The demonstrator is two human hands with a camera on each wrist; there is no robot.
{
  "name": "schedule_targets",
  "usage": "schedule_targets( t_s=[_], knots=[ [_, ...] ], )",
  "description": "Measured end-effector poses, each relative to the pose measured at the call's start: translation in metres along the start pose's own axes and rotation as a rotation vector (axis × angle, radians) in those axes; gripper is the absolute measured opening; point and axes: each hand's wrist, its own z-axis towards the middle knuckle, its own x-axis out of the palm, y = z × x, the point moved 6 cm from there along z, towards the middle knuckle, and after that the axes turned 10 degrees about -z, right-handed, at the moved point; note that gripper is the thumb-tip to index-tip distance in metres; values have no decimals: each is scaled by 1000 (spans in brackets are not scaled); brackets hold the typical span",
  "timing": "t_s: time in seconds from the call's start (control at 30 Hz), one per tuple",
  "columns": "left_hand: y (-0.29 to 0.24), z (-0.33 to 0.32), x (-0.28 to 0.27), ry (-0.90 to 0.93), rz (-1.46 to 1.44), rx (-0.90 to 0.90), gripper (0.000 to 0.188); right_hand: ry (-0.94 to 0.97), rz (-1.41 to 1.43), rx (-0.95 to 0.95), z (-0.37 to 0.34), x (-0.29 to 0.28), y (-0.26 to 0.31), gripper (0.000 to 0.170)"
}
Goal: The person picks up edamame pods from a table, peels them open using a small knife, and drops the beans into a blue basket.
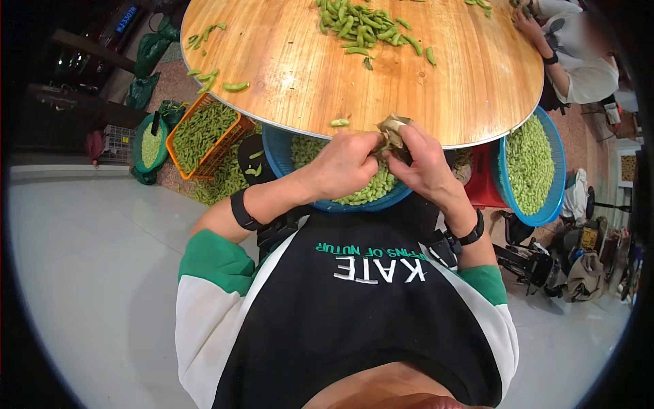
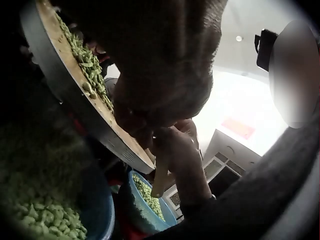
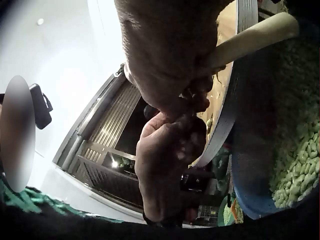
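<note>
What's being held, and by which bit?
Left grip and right grip hold a crumpled brownish thing, part unclear; the right also holds a pale stick-like thing, one end poking out.

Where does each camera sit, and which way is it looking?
Head: worn on the person's head, looking forward and down at the round table and brown thing; left hand, right hand, arms and shirt show.
Left wrist: worn there, facing past the left hand toward the right one; both hands and the head show.
Right wrist: worn there, facing past the right hand toward the left one; same parts show.
Both wrist views share the pale stick and blue tub.
</note>
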Motion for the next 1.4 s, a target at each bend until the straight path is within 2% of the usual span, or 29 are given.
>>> schedule_targets(
  t_s=[0.13, 0.23, 0.33, 0.47, 0.53, 0.67, 0.73, 0.77, 0.83, 0.87, 0.93, 1.0, 1.03, 1.07, 1.1, 1.13, 1.2, 1.27, 1.33, 1.4],
  knots=[
    [-4, -8, 5, -82, 44, 93, 15, -36, -24, 9, -8, 8, 5, 37],
    [11, -14, 11, -62, 3, -60, 16, -33, -61, 23, -12, 13, 8, 37],
    [8, -20, 11, -110, 2, 7, 15, -42, -68, 28, -15, 19, 7, 36],
    [3, -29, 4, -89, 57, -36, 14, -18, -43, 38, -13, 23, 11, 31],
    [-1, -34, -1, -82, 83, 13, 13, -21, -60, 40, -13, 31, 13, 30],
    [3, -49, -15, -92, 119, -42, 13, -92, -69, -2, -7, 34, 19, 28],
    [0, -66, -23, -41, 163, -91, 12, -16, -38, 101, -4, 33, 2, 26],
    [4, -76, -35, -112, 254, -112, 12, 111, 108, 107, -4, 33, 7, 22],
    [2, -85, -75, -223, 434, -60, 12, 141, 85, 57, 0, 33, 19, 21],
    [6, -89, -94, -316, 621, 28, 12, 168, 55, -2, 2, 34, 23, 19],
    [17, -99, -125, -348, 954, -128, 16, 184, 43, -54, 8, 33, 27, 20],
    [23, -99, -141, -406, 1117, -130, 17, 190, -140, -175, 15, 32, 42, 21],
    [27, -95, -145, -406, 1121, -126, 17, 205, -156, -190, 18, 36, 41, 22],
    [26, -93, -148, -446, 1068, -32, 17, 200, -159, -190, 23, 38, 43, 22],
    [22, -90, -150, -483, 1010, 59, 17, 133, -172, -174, 29, 36, 45, 21],
    [22, -87, -150, -483, 1010, 58, 17, 69, -182, -159, 33, 34, 47, 20],
    [21, -76, -143, -443, 783, 101, 17, 74, -250, -136, 42, 42, 37, 19],
    [17, -61, -136, -451, 743, 158, 14, 72, -320, -106, 50, 46, 30, 18],
    [13, -43, -129, -366, 612, 177, 13, 149, -359, -28, 55, 54, 27, 15],
    [8, -26, -125, -347, 609, 190, 11, 183, -368, -9, 56, 63, 23, 17]
  ],
)
